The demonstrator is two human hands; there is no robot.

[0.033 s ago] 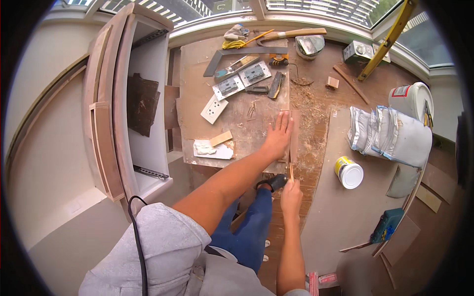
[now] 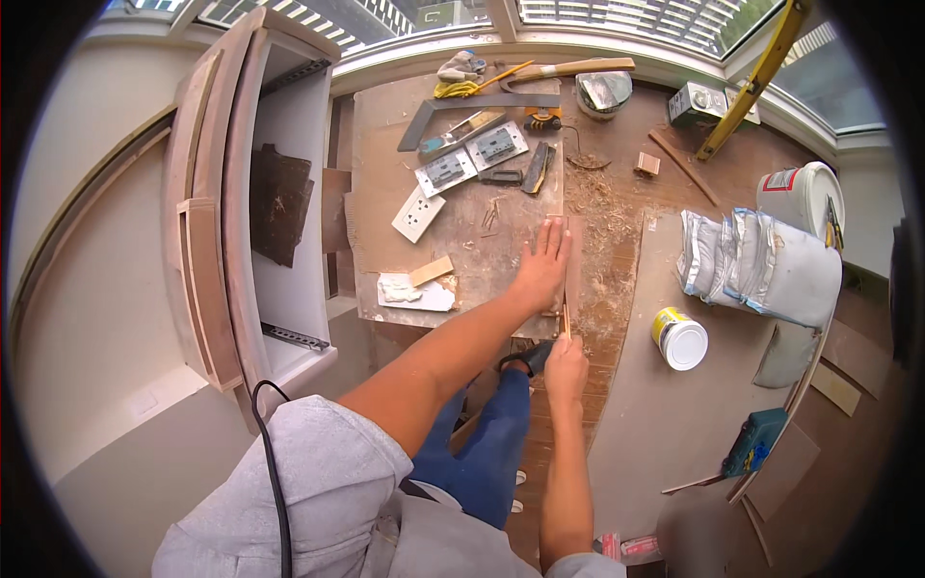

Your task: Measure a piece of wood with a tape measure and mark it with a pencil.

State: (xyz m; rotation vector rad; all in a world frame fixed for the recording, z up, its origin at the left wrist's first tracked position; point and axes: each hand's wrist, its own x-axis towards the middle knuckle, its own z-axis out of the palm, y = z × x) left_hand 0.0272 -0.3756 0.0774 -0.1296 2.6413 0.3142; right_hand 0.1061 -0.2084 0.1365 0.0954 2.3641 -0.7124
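Note:
My left hand (image 2: 542, 272) lies flat with its fingers stretched forward, pressing on a narrow wooden strip (image 2: 575, 262) along the right edge of the work board (image 2: 482, 246). Closed just nearer to me is my right hand (image 2: 567, 370), gripping a thin, narrow tool (image 2: 567, 320) whose far end meets the strip by my left hand. Its exact kind is hard to make out, and the fist hides its handle. Wood shavings (image 2: 602, 207) are scattered right of the strip.
On the board lie outlet plates (image 2: 448, 171), a metal square (image 2: 424, 120) and a putty-smeared white piece (image 2: 414, 291). A drawer unit (image 2: 289, 193) stands left. At right are a small tub (image 2: 685, 344), folded padding (image 2: 761, 255) and a bucket (image 2: 805, 193); a yellow level (image 2: 752, 82) leans behind.
My right hand has slid forward with the thin tool, closer to my left hand. My left hand has stayed in place on the strip.

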